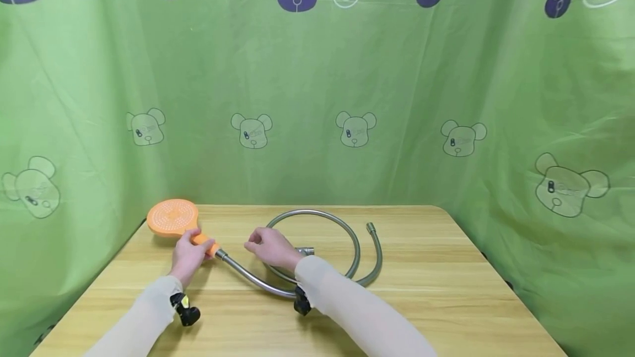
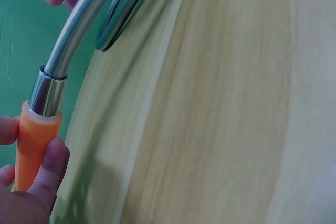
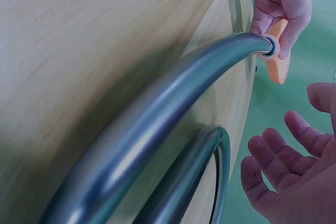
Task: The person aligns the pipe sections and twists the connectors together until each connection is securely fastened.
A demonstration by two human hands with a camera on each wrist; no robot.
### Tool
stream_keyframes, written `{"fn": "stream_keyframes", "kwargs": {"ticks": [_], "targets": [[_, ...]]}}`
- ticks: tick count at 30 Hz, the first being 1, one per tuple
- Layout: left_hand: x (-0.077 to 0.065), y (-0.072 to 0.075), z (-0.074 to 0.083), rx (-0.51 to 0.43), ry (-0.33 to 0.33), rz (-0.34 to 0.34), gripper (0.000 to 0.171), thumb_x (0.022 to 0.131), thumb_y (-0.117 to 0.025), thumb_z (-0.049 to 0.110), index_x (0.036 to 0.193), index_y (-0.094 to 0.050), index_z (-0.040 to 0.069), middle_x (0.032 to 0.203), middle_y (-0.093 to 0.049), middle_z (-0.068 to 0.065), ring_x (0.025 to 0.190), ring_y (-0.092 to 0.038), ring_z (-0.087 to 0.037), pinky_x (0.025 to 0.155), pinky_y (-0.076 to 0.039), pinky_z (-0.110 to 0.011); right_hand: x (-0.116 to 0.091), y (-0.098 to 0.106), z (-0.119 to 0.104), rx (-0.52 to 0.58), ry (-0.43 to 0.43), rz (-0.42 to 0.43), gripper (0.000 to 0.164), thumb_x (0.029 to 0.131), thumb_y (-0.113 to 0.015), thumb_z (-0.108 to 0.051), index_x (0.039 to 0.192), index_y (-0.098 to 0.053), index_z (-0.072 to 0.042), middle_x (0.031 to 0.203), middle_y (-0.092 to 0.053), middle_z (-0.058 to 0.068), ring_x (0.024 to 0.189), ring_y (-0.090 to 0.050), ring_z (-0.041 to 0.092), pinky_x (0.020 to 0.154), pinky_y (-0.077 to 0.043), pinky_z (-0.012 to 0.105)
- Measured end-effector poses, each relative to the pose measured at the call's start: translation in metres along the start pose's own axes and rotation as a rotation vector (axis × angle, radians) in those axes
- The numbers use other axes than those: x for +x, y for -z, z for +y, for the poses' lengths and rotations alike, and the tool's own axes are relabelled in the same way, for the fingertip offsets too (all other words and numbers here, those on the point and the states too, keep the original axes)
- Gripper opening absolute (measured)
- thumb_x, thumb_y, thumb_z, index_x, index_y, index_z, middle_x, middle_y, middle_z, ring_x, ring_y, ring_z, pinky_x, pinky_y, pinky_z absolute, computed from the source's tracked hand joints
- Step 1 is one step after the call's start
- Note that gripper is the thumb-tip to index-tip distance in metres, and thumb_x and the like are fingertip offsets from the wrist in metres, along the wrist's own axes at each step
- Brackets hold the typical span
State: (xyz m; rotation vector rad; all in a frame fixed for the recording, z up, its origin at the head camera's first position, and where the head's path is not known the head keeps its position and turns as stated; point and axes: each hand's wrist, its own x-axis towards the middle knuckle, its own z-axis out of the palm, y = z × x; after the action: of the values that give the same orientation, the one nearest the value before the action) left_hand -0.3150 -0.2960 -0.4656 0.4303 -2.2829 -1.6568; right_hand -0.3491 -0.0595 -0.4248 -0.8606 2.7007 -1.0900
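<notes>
In the head view, an orange shower head (image 1: 172, 218) is at the far left corner of the wood-grained worktop (image 1: 421, 313), its round face upward and pierced with tiny holes. The left hand (image 1: 190, 255), on the shower head's near side, has its grip pinched on the handle (image 1: 213, 249). Well to the right of the shower head, the right hand (image 1: 274, 248) is over a looped, shiny hose (image 1: 357, 247), its grip relaxed, holding nothing. A green cloth (image 1: 307, 70) with bear and smiley prints hangs beyond the shower head. The left wrist view adds the smooth metal collar (image 2: 48, 92) joining handle and hose, with thumb and fingers on opposite sides of the handle, but leaves out the perforated face. The right wrist view turns the shower head edge-on, thin and flat, at the hose's end; nearer the camera, the right hand's fingers are spread and gently bent.
</notes>
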Motion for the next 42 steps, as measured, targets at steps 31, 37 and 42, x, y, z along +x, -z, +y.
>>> {"fn": "stream_keyframes", "kwargs": {"ticks": [31, 37, 42], "targets": [[-0.006, -0.003, -0.004, 0.012, 0.035, 0.009, 0.060, 0.092, -0.069, 0.013, 0.142, -0.043, -0.011, 0.109, -0.066, -0.027, 0.060, -0.067, -0.011, 0.064, -0.061, -0.027, -0.004, 0.002, 0.011, -0.045, 0.009, 0.010, 0.024, 0.099, -0.060, -0.040, 0.098, -0.071, -0.018, 0.095, -0.066, -0.007, 0.088, -0.058, 0.010, 0.079, -0.051, 0.030], [-0.006, -0.004, -0.004, 0.043, 0.029, 0.033, 0.059, 0.092, -0.069, 0.013, 0.140, -0.044, -0.011, 0.109, -0.065, -0.026, 0.058, -0.067, -0.011, 0.062, -0.060, -0.026, -0.004, 0.003, 0.010, -0.060, 0.016, 0.018, 0.023, 0.099, -0.060, -0.039, 0.097, -0.071, -0.019, 0.094, -0.066, -0.008, 0.089, -0.058, 0.010, 0.080, -0.051, 0.030], [-0.006, -0.005, -0.004, 0.064, 0.029, 0.054, 0.057, 0.091, -0.071, 0.013, 0.137, -0.047, -0.010, 0.110, -0.065, -0.029, 0.057, -0.068, -0.013, 0.060, -0.060, -0.026, -0.004, 0.005, 0.010, -0.070, 0.025, 0.020, 0.023, 0.099, -0.060, -0.039, 0.098, -0.072, -0.019, 0.096, -0.067, -0.007, 0.090, -0.059, 0.010, 0.081, -0.051, 0.030]]}}
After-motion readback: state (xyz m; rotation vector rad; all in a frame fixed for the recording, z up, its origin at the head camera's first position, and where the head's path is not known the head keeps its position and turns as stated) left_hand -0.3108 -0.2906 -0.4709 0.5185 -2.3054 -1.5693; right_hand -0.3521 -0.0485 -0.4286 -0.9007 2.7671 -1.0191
